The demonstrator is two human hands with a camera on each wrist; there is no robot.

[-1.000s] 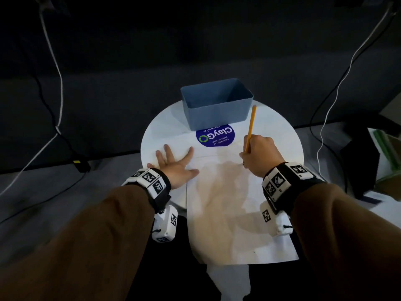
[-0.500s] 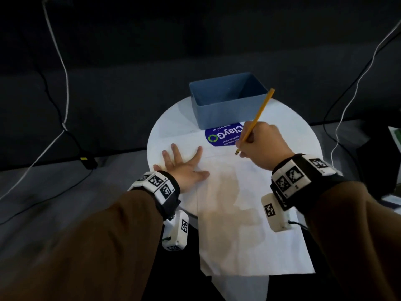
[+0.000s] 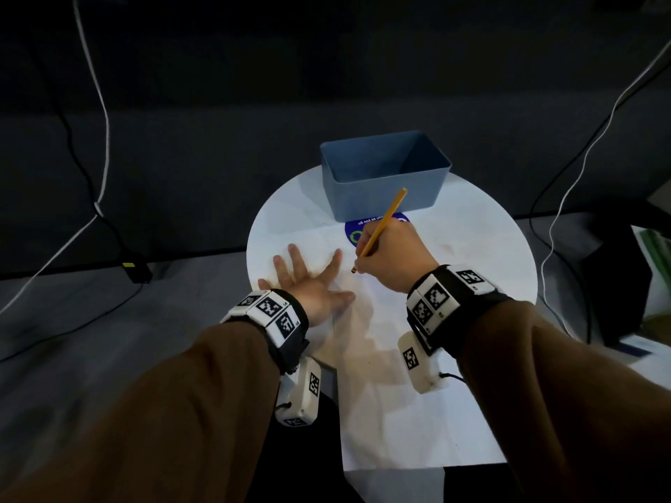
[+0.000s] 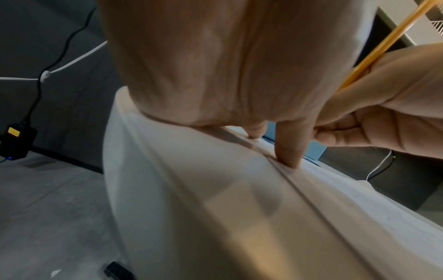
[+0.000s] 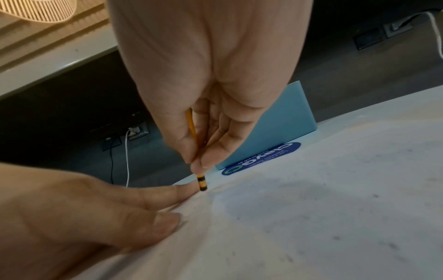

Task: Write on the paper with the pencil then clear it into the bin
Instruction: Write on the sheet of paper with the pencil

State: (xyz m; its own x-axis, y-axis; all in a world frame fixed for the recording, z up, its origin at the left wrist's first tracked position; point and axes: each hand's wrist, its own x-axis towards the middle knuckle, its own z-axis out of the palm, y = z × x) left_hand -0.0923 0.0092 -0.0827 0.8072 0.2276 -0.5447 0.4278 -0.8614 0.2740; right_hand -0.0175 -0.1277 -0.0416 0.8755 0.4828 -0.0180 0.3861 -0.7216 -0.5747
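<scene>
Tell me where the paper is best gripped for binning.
Probably the paper's near edge, taken from below by the left hand: that end overhangs the round table unsupported, so fingers can get under it, while the far end lies flat.

A round white table [image 3: 490, 248] carried a blue sticker [image 5: 261, 159] printed with a logo. White cables [image 3: 98, 139] and black ones [image 3: 559, 176] hung against the dark backdrop, and a black power adapter [image 3: 136, 272] with a yellow label lay on the grey floor [image 3: 90, 339].

Sticker [image 3: 357, 232] print partly behind right hand [image 3: 394, 254]
</scene>
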